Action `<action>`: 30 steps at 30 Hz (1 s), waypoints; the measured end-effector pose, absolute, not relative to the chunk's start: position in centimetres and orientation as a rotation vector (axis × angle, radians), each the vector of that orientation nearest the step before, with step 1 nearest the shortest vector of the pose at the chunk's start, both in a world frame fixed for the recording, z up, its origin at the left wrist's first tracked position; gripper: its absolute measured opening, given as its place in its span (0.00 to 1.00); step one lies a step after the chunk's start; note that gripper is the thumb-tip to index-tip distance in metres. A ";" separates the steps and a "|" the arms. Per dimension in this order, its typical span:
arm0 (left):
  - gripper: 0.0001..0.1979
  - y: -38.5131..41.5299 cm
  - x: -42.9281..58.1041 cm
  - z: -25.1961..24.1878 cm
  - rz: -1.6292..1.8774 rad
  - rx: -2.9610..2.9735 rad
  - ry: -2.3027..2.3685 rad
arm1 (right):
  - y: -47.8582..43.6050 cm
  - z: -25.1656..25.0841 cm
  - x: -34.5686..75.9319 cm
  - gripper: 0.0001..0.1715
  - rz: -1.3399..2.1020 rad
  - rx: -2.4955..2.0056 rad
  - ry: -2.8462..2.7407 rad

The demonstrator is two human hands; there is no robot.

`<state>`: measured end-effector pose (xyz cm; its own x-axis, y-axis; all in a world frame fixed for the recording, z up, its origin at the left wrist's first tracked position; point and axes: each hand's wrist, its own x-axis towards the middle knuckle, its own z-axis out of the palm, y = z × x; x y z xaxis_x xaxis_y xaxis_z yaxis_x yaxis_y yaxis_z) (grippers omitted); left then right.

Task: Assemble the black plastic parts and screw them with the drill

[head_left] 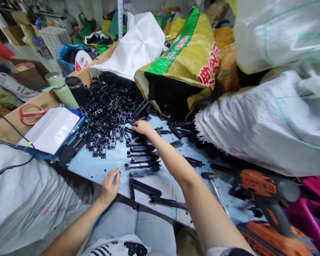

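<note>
My right hand [142,127] reaches across the table to the upper end of a row of black plastic arms [144,159]. Its fingers are bent together at a black piece; what they hold, if anything, is hidden. My left hand [111,184] is near the table's front edge, thumb and forefinger pinched on a tiny part [120,173] too small to name. To the left of the row spreads a heap of small black plastic links [109,110]. A jointed black arm [145,187] lies angled at the front edge.
An orange cordless drill [261,185] stands at the right, with a hammer [212,183] beside it. An open yellow sack [181,60] and white sacks [258,117] crowd the back and right. Red scissors [32,114], a green flask [61,90] and a black cup [76,89] are left.
</note>
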<state>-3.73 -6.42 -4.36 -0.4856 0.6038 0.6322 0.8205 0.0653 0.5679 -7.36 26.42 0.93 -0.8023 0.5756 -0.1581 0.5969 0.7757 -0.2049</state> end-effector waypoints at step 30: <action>0.11 -6.8 -3.0 -5.2 -1.821 -1.366 -2.200 | 9.9 1.1 21.8 0.33 -0.958 0.721 2.992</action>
<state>-2.97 -6.76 -5.23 -0.6274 0.6136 0.4794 0.5859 -0.0336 0.8097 21.83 9.88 1.09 -0.8967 0.4389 -0.0573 0.3905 0.7235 -0.5693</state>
